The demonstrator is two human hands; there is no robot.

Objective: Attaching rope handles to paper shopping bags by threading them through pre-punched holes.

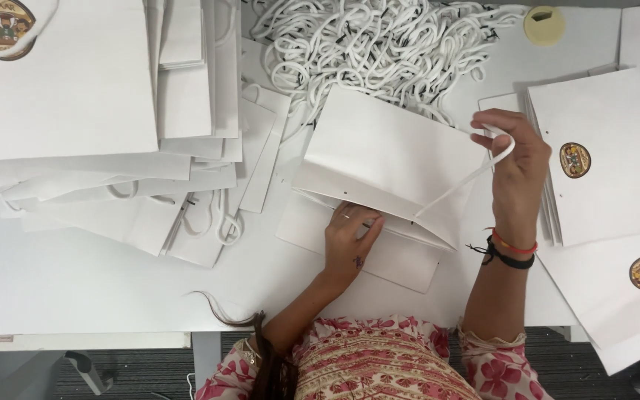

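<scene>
While the left hand (350,241) presses flat, fingers together, inside the mouth of the white paper bag (390,159) on the worktop (98,289), the right hand (516,159) pinches the white cord handle (464,181), which slants down-left to the bag's rim hole.

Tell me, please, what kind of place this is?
Probably a workshop for assembling bags: flat white paper bags in stacks, a heap of white cord handles, and a white worktable.
</scene>
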